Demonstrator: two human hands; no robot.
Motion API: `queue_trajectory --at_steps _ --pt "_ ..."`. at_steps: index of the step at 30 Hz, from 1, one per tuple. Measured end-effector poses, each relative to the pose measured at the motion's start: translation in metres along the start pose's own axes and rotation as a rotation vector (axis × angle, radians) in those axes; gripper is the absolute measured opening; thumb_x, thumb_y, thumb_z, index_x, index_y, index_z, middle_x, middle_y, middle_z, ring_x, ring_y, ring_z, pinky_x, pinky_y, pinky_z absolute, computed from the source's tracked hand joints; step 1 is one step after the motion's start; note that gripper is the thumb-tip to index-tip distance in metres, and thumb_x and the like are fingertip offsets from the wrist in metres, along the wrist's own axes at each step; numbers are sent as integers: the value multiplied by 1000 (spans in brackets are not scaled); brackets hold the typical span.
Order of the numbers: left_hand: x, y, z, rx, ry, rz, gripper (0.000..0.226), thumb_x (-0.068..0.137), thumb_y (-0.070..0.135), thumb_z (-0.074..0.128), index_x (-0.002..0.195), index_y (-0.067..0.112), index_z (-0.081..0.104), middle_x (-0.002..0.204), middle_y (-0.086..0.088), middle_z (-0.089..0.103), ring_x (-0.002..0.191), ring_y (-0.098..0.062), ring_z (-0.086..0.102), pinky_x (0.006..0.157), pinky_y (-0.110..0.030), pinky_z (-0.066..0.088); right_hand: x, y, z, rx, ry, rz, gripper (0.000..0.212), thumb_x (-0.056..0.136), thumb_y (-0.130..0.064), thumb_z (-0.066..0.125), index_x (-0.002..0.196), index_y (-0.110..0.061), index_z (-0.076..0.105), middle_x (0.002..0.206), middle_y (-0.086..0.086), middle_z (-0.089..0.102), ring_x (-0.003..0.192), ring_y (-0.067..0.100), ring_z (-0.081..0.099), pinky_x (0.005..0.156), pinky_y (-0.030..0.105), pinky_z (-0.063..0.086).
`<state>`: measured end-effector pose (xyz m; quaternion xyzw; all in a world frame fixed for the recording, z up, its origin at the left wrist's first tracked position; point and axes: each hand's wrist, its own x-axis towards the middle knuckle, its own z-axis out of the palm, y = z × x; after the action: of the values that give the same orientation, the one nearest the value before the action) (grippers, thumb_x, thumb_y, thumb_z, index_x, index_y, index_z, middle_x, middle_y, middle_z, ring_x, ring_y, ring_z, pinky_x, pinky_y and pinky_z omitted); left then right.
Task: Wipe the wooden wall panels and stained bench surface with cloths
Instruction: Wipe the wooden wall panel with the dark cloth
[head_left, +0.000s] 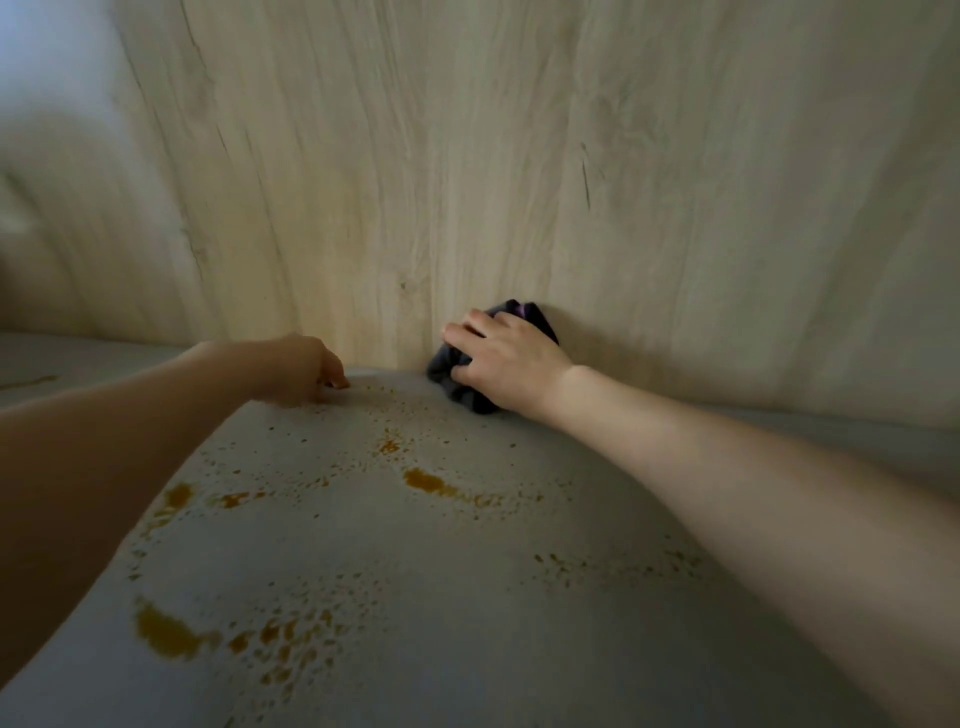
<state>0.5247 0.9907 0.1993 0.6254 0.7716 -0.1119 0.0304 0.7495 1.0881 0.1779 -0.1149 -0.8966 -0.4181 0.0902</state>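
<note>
A pale wooden wall panel (493, 171) rises behind a grey bench surface (415, 597) marked with orange-brown stains (426, 480). My right hand (511, 358) grips a bunched dark cloth (457, 387) with a purple edge, pressed into the corner where the wall meets the bench. My left hand (306, 369) rests on the bench near the wall, fingers curled down with the tips touching the surface; it holds nothing that I can see.
More stains lie at the front left (171, 634) and in a speckled patch at the right (613, 564). A lower grey ledge (78, 358) runs along the far left. The upper left corner is blurred and bright.
</note>
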Motion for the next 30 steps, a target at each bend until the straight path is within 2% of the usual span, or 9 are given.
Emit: queue_trajectory --at_steps 6,10,11,14,17,19,22,26,30 --pt "-6 7 -8 -51 -74 -39 37 99 11 45 135 20 52 139 -5 47 125 -23 46 101 -26 35 -2 -3 0 72 -37 58 6 67 -32 78 64 -29 74 117 1 64 103 23 61 71 30 49" --pt "-4 -4 -7 -18 -94 37 39 101 18 43 139 24 46 141 -5 43 127 -23 42 103 -26 32 -2 -2 -3 57 8 77 7 64 -27 81 66 -25 74 111 6 66 97 26 63 68 32 51" --pt "-3 -7 -5 7 -92 75 39 101 21 42 140 25 44 141 -5 43 127 -23 41 103 -26 31 -4 -4 -2 58 24 83 2 67 -23 77 67 -24 75 110 8 65 96 28 63 67 33 51" --pt "1 -17 -3 42 -80 181 41 102 28 39 143 24 40 144 -3 42 130 -21 39 106 -28 29 -9 -5 -2 47 100 157 25 78 -14 51 78 -21 75 110 15 63 98 34 62 69 40 52" --pt "5 -35 -3 -13 -46 286 40 102 27 39 142 24 42 145 -1 41 131 -19 39 109 -29 28 -9 -13 -5 69 66 204 29 80 -13 48 88 -20 75 111 17 62 98 37 60 69 45 51" --pt "9 -60 -4 -53 17 316 39 101 26 40 140 24 46 144 -1 43 131 -19 41 108 -29 29 -4 -12 -14 75 3 198 21 75 -8 61 86 -19 76 106 18 63 93 38 62 66 44 52" --pt "13 -101 6 -76 32 307 39 100 27 43 140 25 46 143 0 44 130 -19 41 109 -30 30 26 -17 -21 76 -66 197 29 59 -4 83 84 -17 75 106 18 62 91 39 61 62 43 54" --pt "17 -119 18 -139 6 365 43 98 34 46 140 27 44 143 2 42 131 -18 39 111 -30 28 107 -52 -19 133 -29 198 8 76 -14 70 83 -17 74 113 15 61 98 36 58 66 38 50" --pt "26 -122 19 -94 -9 406 44 99 37 41 142 28 41 145 -1 41 131 -22 39 111 -34 29 112 -58 -23 163 -56 244 14 79 -15 67 90 -20 75 115 13 60 102 36 57 68 39 50"
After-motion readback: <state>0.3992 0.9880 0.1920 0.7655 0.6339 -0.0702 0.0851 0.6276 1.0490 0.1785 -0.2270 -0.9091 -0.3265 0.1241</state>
